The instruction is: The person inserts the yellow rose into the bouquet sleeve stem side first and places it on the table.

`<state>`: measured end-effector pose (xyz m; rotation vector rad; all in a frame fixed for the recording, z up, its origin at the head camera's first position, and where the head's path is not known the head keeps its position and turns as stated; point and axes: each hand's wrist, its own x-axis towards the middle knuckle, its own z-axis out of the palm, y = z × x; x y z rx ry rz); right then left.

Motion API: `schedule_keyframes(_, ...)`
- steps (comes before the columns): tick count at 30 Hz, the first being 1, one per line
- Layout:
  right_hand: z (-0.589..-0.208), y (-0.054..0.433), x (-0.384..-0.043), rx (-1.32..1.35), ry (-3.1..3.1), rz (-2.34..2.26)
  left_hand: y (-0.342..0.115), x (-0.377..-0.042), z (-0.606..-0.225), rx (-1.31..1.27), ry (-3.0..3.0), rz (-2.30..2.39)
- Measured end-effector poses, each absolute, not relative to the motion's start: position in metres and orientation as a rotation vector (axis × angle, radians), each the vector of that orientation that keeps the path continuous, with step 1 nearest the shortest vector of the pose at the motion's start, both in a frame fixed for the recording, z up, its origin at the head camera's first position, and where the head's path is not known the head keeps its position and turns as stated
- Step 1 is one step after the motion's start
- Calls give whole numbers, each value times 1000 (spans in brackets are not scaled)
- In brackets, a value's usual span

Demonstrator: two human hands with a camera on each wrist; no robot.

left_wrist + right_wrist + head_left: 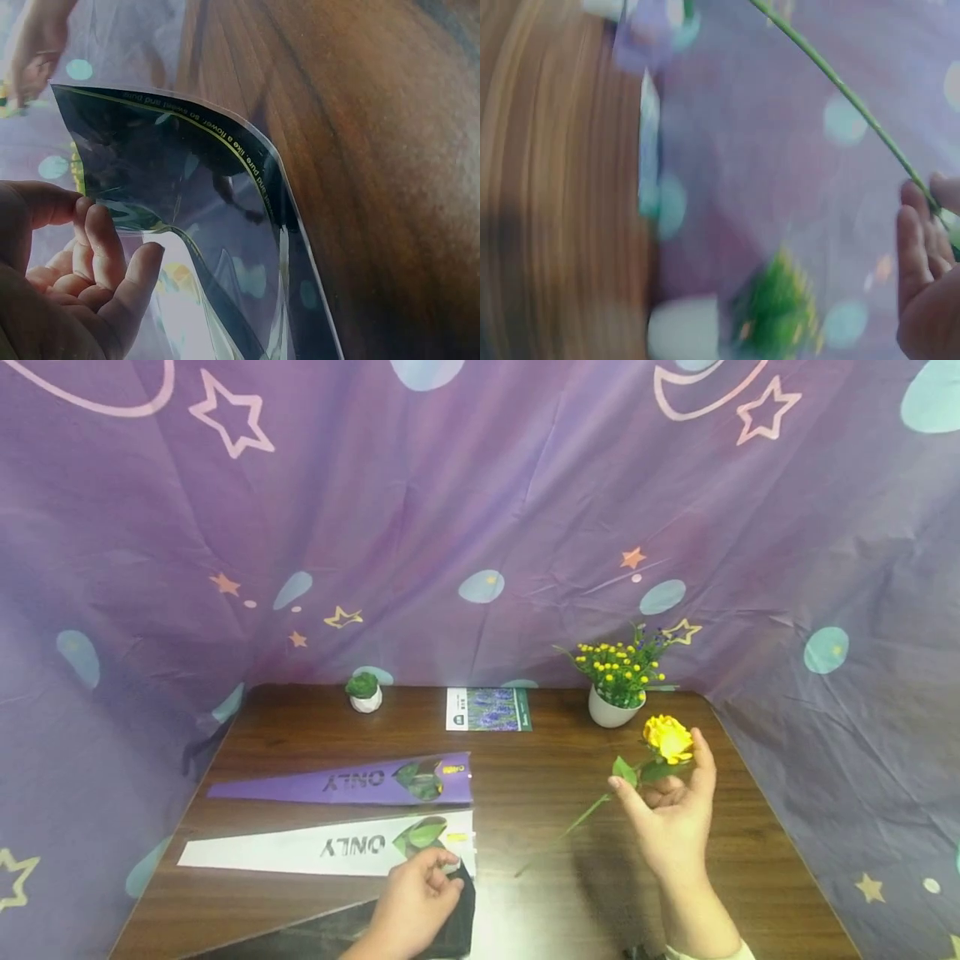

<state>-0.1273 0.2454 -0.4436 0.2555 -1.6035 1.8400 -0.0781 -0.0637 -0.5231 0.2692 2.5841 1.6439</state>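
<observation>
My left hand (416,897) pinches the mouth edge of a black flower sleeve (322,935) at the table's front left. The left wrist view shows this sleeve (225,150) with its clear film lifted and the mouth partly spread. My right hand (675,827) is raised over the right side of the table, holding a yellow rose (667,739) just below its bloom. The rose's green stem (840,82) slants away from the fingers, its tip pointing toward the left in the head view. A white sleeve (285,847) and a purple sleeve (292,783) lie beyond the black one, leaves showing in their heart-shaped windows.
At the back stand a small succulent pot (366,700) and a white pot (615,707) of yellow and blue flowers. Between them a printed card (489,709) lies on the brown table (540,760). Patterned purple cloth (420,527) hangs behind and along both sides.
</observation>
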Motion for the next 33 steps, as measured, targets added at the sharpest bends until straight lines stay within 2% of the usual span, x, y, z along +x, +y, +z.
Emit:
schedule_keyframes(5,-434,203,-110,500,-1336,1851,-60,-80,-524,271,2583,1668)
schedule_keyframes(10,-436,181,-100,673,-1307,1773,-59,-81,-524,267,2575,1699)
schedule_keyframes(23,-484,165,-99,837,-1542,1561,-55,-79,-520,200,2401,1872)
schedule_keyframes(33,-513,162,-94,849,-1768,1364,-51,-79,-513,223,2372,1951)
